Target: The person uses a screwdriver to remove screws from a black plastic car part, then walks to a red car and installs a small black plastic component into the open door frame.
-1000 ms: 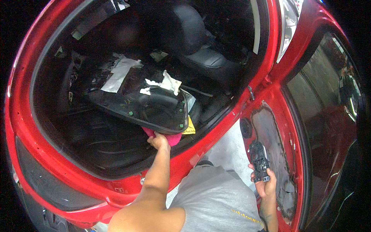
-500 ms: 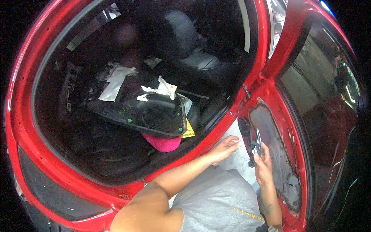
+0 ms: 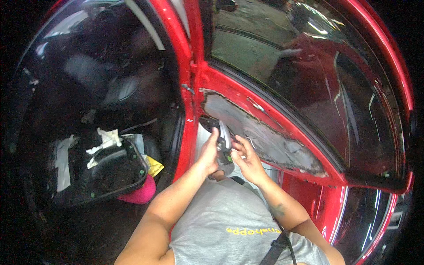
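A black and silver inner door handle (image 3: 225, 134) is held in front of my body, beside the open red car door (image 3: 329, 170). My left hand (image 3: 209, 153) grips its left side, thumb pointing up along it. Close by on the right, my right hand (image 3: 248, 161) has its fingers bent in at the handle's edge, thumb and fingertips drawn together. Whether those fingertips pinch the handle or some small piece on it is hard to make out. A small green spot shows on the part near the right thumb. The handle's lower end is partly hidden between my hands.
The door's inner side shows a bare grey panel (image 3: 265, 128) with dark residue along its edge. At left, inside the car, lies a black trim panel (image 3: 115, 170) with green clips and torn white pieces. A pink cloth (image 3: 140, 191) and a yellow packet (image 3: 155, 166) stick out by it.
My view has swung right toward the door. My left hand, earlier apart from the handle, now grips it; my right hand, which held it, has shifted to its right edge.
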Motion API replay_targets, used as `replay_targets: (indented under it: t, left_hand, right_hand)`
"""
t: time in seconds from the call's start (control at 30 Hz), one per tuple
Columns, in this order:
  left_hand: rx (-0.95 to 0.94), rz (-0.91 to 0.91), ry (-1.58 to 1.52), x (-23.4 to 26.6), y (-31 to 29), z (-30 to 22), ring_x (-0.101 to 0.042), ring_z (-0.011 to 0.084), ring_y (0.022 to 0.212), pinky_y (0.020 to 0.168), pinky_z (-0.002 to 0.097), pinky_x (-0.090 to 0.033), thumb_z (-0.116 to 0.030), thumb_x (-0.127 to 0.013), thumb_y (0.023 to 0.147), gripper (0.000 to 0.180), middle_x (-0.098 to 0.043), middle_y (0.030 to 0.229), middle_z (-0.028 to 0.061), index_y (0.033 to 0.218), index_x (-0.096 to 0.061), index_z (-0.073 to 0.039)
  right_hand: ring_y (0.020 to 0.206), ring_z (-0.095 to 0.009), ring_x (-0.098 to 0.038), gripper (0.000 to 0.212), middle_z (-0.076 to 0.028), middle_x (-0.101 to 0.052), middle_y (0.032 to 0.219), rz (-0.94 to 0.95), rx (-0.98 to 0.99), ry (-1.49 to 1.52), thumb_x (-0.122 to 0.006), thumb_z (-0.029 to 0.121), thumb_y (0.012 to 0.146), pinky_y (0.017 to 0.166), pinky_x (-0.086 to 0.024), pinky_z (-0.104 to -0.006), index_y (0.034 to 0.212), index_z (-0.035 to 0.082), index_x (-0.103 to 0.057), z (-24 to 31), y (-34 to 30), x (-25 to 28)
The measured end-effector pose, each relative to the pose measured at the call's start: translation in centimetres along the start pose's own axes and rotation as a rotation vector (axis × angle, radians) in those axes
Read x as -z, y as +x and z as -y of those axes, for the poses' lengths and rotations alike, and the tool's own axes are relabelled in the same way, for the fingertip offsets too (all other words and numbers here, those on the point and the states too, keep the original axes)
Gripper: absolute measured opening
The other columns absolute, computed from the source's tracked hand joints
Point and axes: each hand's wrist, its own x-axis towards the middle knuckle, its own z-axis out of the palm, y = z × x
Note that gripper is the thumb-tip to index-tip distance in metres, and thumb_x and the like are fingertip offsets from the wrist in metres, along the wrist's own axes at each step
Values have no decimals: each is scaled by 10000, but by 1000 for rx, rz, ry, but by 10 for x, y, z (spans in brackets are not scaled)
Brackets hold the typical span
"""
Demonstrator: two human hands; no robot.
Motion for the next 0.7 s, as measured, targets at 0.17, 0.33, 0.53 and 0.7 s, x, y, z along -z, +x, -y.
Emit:
replay_targets:
  t: [0.17, 0.33, 0.53, 0.7]
  left_hand:
    - [-98, 26, 24, 0, 4, -21, -741, 246, 923, 793, 392, -598, -763, -394, 1035, 724, -752, 1149, 87, 1369, -607, -157]
    - [-195, 60, 19, -10, 3, -43, -740, 262, 936, 805, 420, -608, -750, -317, 1056, 736, -743, 1212, 98, 1387, -591, -152]
    - [-239, 160, -23, -21, 6, -47, -730, 254, 923, 791, 419, -614, -751, -364, 1050, 748, -729, 1239, 91, 1446, -537, -141]
    - [-249, 280, 19, -18, -3, -49, -728, 244, 918, 775, 402, -616, -733, -375, 1057, 757, -709, 1290, 97, 1553, -454, -168]
  right_hand:
    - [955, -197, -668, 246, -112, -697, 1121, -551, 275, -402, -728, 99, 962, 791, -539, -337, 1198, 45, -687, 14, -12, 36]
    - [1102, -359, -677, 228, -203, -699, 1159, -617, 509, -585, -617, 95, 1013, 962, -530, -441, 1214, 1, -669, 63, 22, 68]
    - [1226, -412, -617, 419, -239, -668, 1322, -429, 443, -879, -608, 134, 1026, 1081, -473, -482, 1430, 25, -601, 68, 57, 66]
    - [1121, -369, -638, 382, -174, -689, 1212, -368, 467, -855, -673, 215, 1008, 1026, -466, -477, 1364, 80, -689, 71, 49, 63]
